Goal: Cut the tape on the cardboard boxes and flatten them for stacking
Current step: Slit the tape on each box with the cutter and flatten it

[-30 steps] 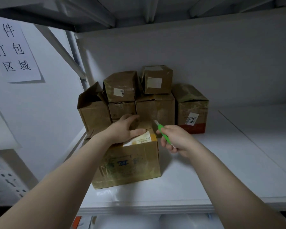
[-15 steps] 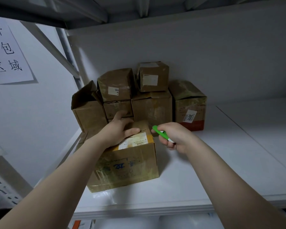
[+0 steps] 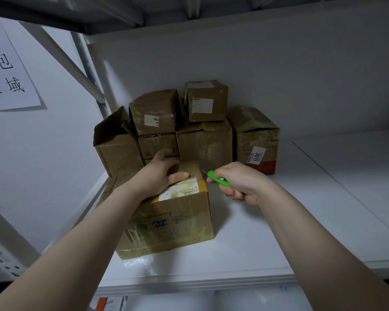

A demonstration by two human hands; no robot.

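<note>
cardboard box (image 3: 171,223) closed, left hand (image 3: 160,176) flat on top — right hand (image 3: 243,182) gripping cutter (image 3: 218,179)

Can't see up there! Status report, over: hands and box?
Left hand rests on front box. Right hand grips green cutter beside its top corner. Box not flattened. Other boxes stacked close behind.

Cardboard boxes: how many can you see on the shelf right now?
7: front box under the left hand; behind, open box at left, upper box on lower box, middle box with small box on top, right box. Others may be hidden.
</note>
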